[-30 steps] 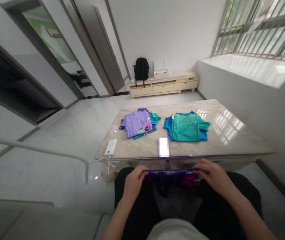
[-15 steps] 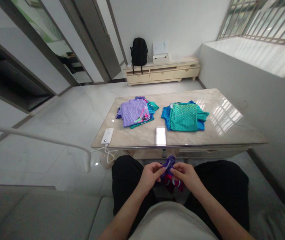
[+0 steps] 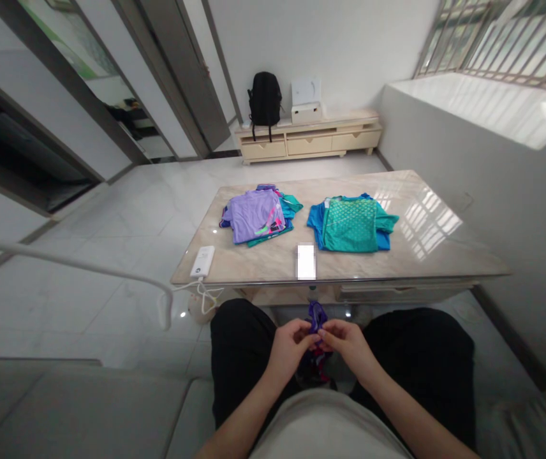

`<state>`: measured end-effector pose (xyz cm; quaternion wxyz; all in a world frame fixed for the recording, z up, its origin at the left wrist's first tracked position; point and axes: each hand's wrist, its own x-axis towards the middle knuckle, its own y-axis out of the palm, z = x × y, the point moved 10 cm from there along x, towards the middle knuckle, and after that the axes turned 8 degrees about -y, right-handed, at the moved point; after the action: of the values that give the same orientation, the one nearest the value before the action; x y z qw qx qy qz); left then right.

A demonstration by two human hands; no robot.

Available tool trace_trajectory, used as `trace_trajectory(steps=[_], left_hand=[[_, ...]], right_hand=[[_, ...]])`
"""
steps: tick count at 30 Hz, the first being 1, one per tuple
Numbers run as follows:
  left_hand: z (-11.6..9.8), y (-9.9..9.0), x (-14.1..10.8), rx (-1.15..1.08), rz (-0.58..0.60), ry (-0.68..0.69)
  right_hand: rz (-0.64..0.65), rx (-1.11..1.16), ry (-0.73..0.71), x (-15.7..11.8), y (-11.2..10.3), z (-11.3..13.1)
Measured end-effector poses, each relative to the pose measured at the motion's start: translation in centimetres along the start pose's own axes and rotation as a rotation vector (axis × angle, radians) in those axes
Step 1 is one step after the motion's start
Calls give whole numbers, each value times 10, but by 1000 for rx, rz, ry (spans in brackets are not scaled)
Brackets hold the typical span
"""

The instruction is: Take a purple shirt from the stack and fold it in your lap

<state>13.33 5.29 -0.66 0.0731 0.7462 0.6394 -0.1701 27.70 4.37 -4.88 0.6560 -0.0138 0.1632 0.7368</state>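
Between my knees, a bunched purple garment (image 3: 317,312) with dark red and pink parts hangs below the table edge. My left hand (image 3: 291,347) pinches it from the left, thumb against fingers. From the other side my right hand (image 3: 347,344) pinches the same cloth, and the fingertips of both hands nearly meet. The lower folds are partly hidden by my hands and lie in shadow. Beyond them on the table are a stack of folded shirts with a lilac shirt (image 3: 256,217) on top and another stack topped by a green patterned shirt (image 3: 351,224).
The marble-look table (image 3: 445,255) stands just beyond my knees. A white power bank (image 3: 203,261) with a cable lies at its left front corner, and a blurred white rectangle (image 3: 306,261) is near the front edge. A black backpack (image 3: 265,99) sits on the far low cabinet (image 3: 309,145).
Both hands have moved slightly down and closer together with the purple garment. Its red and pink part now hangs lower and shows less. The shirt stacks have stayed in place.
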Motion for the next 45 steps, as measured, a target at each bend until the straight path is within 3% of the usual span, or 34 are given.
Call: trace_trajectory(steps=[7,12,19,29,34,38,45], left_hand=[[-15,10,-10,262,-21,194],[-26,16,-15,421,-11,341],[-31,17,-19,465,-16,384],[-38,7,-19,456,-48,433],[-53,4,-23,424,-23,522],[-62,10,-27,390,47,579],[-64,1,-25,356,-1,541]], right_hand=[[-41,-99,-90,0,-13,13],[3,-359,-203,-9,-7,29],[-4,-564,-264,-13,-6,37],[23,-608,-327,-10,-7,55],[186,-825,-551,-8,3,81],[354,-873,-628,-6,20,88],[353,-857,-663,-3,22,91]])
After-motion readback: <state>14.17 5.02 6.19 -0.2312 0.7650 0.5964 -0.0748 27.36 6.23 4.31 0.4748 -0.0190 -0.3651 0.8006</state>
